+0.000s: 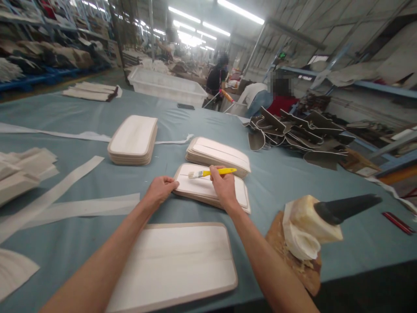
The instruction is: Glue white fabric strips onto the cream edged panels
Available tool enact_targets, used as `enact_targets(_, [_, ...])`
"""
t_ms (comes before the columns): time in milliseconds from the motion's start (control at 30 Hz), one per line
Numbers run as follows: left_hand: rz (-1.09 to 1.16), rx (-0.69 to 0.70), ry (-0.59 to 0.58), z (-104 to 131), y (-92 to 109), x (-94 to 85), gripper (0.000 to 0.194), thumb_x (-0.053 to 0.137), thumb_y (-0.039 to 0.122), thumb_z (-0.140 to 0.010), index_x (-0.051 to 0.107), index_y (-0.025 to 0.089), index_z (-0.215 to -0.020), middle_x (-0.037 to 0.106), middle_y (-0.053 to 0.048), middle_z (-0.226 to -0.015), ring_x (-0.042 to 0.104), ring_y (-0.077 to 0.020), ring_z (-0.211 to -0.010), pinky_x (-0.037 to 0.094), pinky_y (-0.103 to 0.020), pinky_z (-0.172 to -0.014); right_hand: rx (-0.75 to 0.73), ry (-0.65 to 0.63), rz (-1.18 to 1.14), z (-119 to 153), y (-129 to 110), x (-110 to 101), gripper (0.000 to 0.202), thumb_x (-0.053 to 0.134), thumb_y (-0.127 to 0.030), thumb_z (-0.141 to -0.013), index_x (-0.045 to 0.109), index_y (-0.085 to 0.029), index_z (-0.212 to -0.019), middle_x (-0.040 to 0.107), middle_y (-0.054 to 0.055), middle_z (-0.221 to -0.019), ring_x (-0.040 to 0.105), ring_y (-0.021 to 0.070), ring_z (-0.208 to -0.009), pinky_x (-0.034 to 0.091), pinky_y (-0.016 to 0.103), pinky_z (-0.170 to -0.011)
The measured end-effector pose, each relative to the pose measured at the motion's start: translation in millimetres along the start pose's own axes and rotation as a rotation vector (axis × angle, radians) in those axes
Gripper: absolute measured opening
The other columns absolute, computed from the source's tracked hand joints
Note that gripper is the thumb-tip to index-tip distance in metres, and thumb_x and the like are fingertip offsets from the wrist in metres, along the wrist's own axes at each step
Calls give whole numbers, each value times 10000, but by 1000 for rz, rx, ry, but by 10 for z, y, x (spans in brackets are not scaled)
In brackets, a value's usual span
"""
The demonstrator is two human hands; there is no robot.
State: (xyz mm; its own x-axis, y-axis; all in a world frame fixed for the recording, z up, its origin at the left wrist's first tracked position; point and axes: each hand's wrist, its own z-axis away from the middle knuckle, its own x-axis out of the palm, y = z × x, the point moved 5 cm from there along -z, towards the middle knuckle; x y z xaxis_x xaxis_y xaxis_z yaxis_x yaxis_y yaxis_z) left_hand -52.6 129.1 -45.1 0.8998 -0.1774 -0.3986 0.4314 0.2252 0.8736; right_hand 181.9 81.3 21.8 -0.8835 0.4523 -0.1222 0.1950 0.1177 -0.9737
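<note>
The right hand point(224, 188) grips a yellow paintbrush point(206, 173) over a pile of pale panels point(197, 185), which sits on the desk point(273, 182) between both hands. The brush hairs point(192, 175) point left, away from the right hand. The pile is long from left to right (so is the brush). The left hand point(160, 191) touches the pile's left end; I cannot tell if it pinches.

bright fluorescent tubes point(241, 11) run overhead toward the far end; on the left, loaded storage racks point(70, 27) stand behind blue pallets point(42, 75); on the right, a pale panelled wall point(301, 51) rises behind blue shelving point(384, 88) and a small green lit sign point(282, 55); near, a blue-green-covered worktable point(283, 176) fills the foreground
</note>
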Motion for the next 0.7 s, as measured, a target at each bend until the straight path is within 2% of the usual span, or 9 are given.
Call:
enact_targets(100, [-43, -32, -31, -25, -5, 15, 292, 739, 421, -981, 721, 146, -1077, 739, -50, -1081, 713, -204, -949, 624, -386, -841, 7, -33, 37, -27, 25, 298, 482, 660, -701, -817, 636, -224, -755, 633, 9, -628, 605, 190, -632, 500, 307, -625])
enact_targets(167, [-61, -47, -44, -39, -5, 21, 319, 740, 423, -979, 721, 147, -1137, 737, -62, -1152, 717, -224, -998, 632, -400, -859, 2, -46, 75, -41, 48, 426, 453, 631, -671, -843, 660, -227, -764, 678, 30, -665, 652, 212, -674, 520, 317, -665])
enact_targets(300, [-77, -59, -44, -59, -7, 32, 327, 737, 433, -981, 721, 147, -1139, 737, -60, -1147, 717, -220, -981, 631, -390, -842, 8, -37, 268, -72, 91, 441, 352, 620, -574, -877, 720, -246, -800, 728, 35, -705, 706, 239, -733, 537, 327, -716])
enact_targets(433, [-71, -40, -9, -55, 12, 14, 256, 767, 400, -937, 719, 149, -918, 714, -8, -889, 658, -167, -801, 558, -323, -751, -8, -64, 424, -124, 90, 191, 319, 608, -522, -910, 757, -251, -827, 748, 32, -716, 731, 245, -767, 541, 322, -737])
enact_targets(533, [-55, -15, 24, -45, 46, -20, 218, 784, 369, -798, 707, 173, -741, 644, 35, -666, 582, -164, -704, 445, -289, -693, -28, -72, 459, -167, 84, -94, 330, 611, -521, -917, 771, -239, -854, 748, 25, -719, 726, 236, -762, 540, 313, -739])
enact_targets(700, [-58, -6, 35, -54, 88, -62, 268, 739, 456, -634, 721, 197, -699, 640, 32, -612, 540, -184, -696, 370, -298, -679, -2, -17, 422, -205, 156, -665, 351, 618, -525, -887, 739, -211, -785, 692, 7, -643, 665, 206, -690, 505, 294, -702])
